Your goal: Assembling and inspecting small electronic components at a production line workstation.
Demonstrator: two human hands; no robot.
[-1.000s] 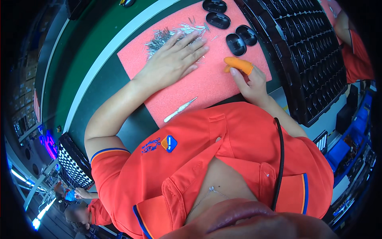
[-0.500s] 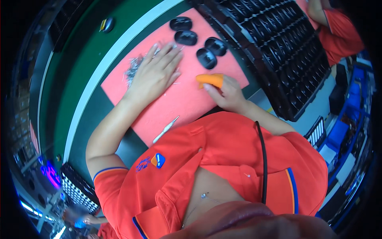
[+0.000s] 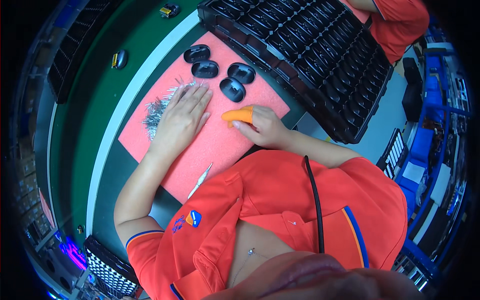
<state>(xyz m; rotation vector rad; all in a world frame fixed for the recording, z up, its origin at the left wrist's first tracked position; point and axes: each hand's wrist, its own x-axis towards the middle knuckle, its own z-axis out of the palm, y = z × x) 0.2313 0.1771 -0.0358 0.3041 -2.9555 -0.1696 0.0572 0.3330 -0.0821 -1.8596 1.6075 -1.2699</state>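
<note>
On a pink foam sheet [image 3: 235, 142], my left hand [image 3: 182, 112] lies palm down with its fingers stretched out. It rests at the right side of a pile of thin silvery metal pins [image 3: 154, 117] and hides part of it. My right hand [image 3: 262, 125] hovers or rests over the sheet's right part, its thumb and finger drawn together. Orange finger covers [image 3: 240, 115] sit on its fingertips; anything between them is too small or hidden. Beyond both hands lie several black oval shells, among them a shell [image 3: 232, 90]. A white pen-like tool [image 3: 200, 181] lies near my body.
A big black tray [image 3: 305, 60] with rows of oval pockets stands at the far right. Past a pale rail [image 3: 120, 107], a green belt [image 3: 90, 135] carries a grey-and-yellow part [image 3: 119, 59] and another like it [image 3: 169, 10]. A person in a red sleeve [image 3: 402, 25] is beyond the tray.
The whole view has shifted, so the sheet appears lower and further left. A loose pin beside my left hand no longer shows. A second grey-and-yellow part has come into view on the belt.
</note>
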